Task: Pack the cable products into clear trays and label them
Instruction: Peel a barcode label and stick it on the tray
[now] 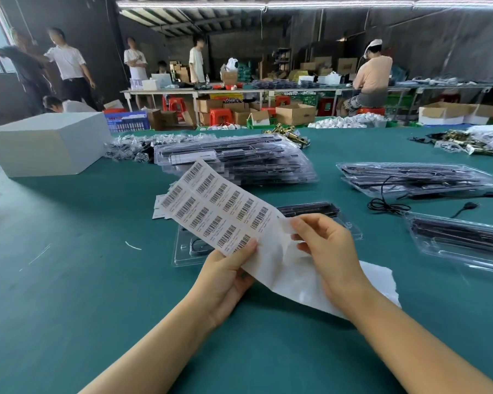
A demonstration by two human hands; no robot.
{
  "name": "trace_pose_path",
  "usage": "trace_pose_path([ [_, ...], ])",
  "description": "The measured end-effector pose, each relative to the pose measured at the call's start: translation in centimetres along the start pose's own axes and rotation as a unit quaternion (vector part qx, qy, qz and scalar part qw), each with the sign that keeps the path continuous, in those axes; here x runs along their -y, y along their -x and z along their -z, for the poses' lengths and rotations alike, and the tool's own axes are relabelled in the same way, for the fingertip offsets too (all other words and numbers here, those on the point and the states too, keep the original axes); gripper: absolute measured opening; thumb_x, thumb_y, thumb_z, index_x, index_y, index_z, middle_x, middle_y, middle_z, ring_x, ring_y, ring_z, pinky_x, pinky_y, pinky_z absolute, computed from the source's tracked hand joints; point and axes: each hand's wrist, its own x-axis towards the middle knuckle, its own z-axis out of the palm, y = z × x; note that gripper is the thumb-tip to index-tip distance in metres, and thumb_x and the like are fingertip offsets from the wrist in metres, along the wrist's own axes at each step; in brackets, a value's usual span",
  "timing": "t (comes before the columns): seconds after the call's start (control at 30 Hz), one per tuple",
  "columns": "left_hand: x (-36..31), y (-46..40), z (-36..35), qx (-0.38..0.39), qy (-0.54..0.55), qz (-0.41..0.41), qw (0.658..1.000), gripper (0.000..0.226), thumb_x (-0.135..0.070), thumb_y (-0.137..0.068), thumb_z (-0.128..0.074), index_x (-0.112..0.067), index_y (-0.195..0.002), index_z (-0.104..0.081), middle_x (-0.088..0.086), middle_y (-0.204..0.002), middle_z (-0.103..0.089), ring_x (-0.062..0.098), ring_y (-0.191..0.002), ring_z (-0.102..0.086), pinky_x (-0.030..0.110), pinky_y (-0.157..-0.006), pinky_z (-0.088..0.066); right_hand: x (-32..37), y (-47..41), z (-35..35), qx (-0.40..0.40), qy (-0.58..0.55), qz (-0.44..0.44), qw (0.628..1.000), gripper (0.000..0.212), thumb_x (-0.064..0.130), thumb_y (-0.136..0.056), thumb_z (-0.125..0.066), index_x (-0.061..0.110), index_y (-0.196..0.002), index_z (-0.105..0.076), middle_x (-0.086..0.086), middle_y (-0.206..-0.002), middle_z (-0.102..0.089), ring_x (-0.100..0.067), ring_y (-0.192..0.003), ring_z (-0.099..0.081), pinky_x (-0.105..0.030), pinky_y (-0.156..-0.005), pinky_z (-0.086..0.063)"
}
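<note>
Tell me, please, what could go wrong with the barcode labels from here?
The label sheet is held in the air only at its near end, so it may flop and crease. The right hand pinches the bare backing, which looks torn lower down and may rip further. The clear tray lies hidden under the sheet, so a label could land crooked.

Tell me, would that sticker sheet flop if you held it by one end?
Probably. The sheet already curves between the left hand and right hand, so it looks thin and floppy. The peeled end looks crinkled, so it likely tears easily. It seems very light.
</note>
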Motion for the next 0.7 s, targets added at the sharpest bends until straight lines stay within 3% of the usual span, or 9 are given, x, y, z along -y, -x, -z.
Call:
trace_pose_path([
  [0.1, -0.1, -0.1, 0.3, -0.077, -0.122, -0.081, 0.986, 0.023, -0.011, -0.092, -0.060, -0.018, -0.114, -0.059, 0.000, -0.104, -0.073, 0.017, -0.093, -0.071, 0.028, -0.065, -0.057, 0.1, -0.4, 0.5, -0.040, -0.021, -0.004, 0.999, 0.007, 0.020, -0.090, -0.064, 0.017, -0.085, -0.068, 0.006, -0.063, -0.066, -0.007, -0.059, -0.062, -0.016, -0.054, -0.049],
  [0.2, -0.2, -0.4, 0.8, -0.152, -0.222, -0.151, 0.951, 0.020, -0.012, -0.097, -0.054, -0.027, -0.107, -0.047, -0.005, -0.087, -0.075, 0.013, -0.077, -0.072, 0.025, -0.057, -0.056, 0.2, -0.5, 0.6, -0.056, -0.041, -0.010, 0.998, 0.010, 0.023, -0.091, -0.063, 0.018, -0.084, -0.067, 0.003, -0.058, -0.063, -0.010, -0.055, -0.061, -0.018, -0.051, -0.049],
  [0.3, -0.3, -0.4, 1.2, -0.175, -0.253, -0.186, 0.933, 0.029, -0.011, -0.098, -0.049, -0.037, -0.111, -0.043, -0.005, -0.087, -0.074, 0.016, -0.078, -0.071, 0.032, -0.061, -0.058, 0.2, -0.8, 0.7, -0.073, -0.060, -0.004, 0.996, 0.013, 0.023, -0.094, -0.060, 0.017, -0.084, -0.066, 0.004, -0.059, -0.064, -0.012, -0.056, -0.062, -0.020, -0.051, -0.050],
  [0.4, -0.6, -0.6, 1.8, -0.210, -0.365, -0.231, 0.877, 0.042, -0.014, -0.097, -0.048, -0.055, -0.104, -0.046, -0.008, -0.085, -0.069, 0.021, -0.078, -0.066, 0.034, -0.069, -0.054, 0.4, -0.9, 0.7, -0.096, -0.059, 0.036, 0.993, 0.011, 0.017, -0.093, -0.061, 0.016, -0.082, -0.066, 0.005, -0.065, -0.068, -0.009, -0.061, -0.063, -0.018, -0.054, -0.051],
  [0.5, -0.6, -0.6, 1.8, -0.183, -0.464, -0.276, 0.822, 0.050, -0.002, -0.092, -0.050, -0.051, -0.098, -0.058, -0.016, -0.098, -0.063, 0.013, -0.087, -0.060, 0.020, -0.076, -0.046, 0.6, -0.8, 0.6, -0.143, -0.048, 0.072, 0.986, 0.012, 0.015, -0.091, -0.063, 0.020, -0.081, -0.068, 0.006, -0.070, -0.070, -0.007, -0.068, -0.064, -0.018, -0.061, -0.051],
  [0.6, -0.1, -0.3, 1.6, -0.114, -0.568, -0.315, 0.752, 0.043, 0.010, -0.085, -0.053, -0.023, -0.104, -0.072, -0.001, -0.119, -0.056, 0.012, -0.106, -0.054, 0.003, -0.087, -0.034, 1.2, -0.7, 1.0, -0.209, -0.010, 0.126, 0.970, 0.012, 0.019, -0.090, -0.065, 0.026, -0.081, -0.067, 0.008, -0.076, -0.070, -0.003, -0.072, -0.064, -0.016, -0.067, -0.049],
  [0.7, 0.7, 0.2, 1.2, 0.026, -0.655, -0.325, 0.682, 0.039, 0.006, -0.081, -0.059, -0.012, -0.114, -0.070, 0.011, -0.129, -0.051, 0.019, -0.104, -0.053, 0.015, -0.094, -0.038, 1.6, -0.1, 0.8, -0.184, 0.072, 0.190, 0.962, 0.007, 0.020, -0.090, -0.065, 0.027, -0.091, -0.067, 0.008, -0.087, -0.069, -0.002, -0.078, -0.064, -0.013, -0.071, -0.049],
])
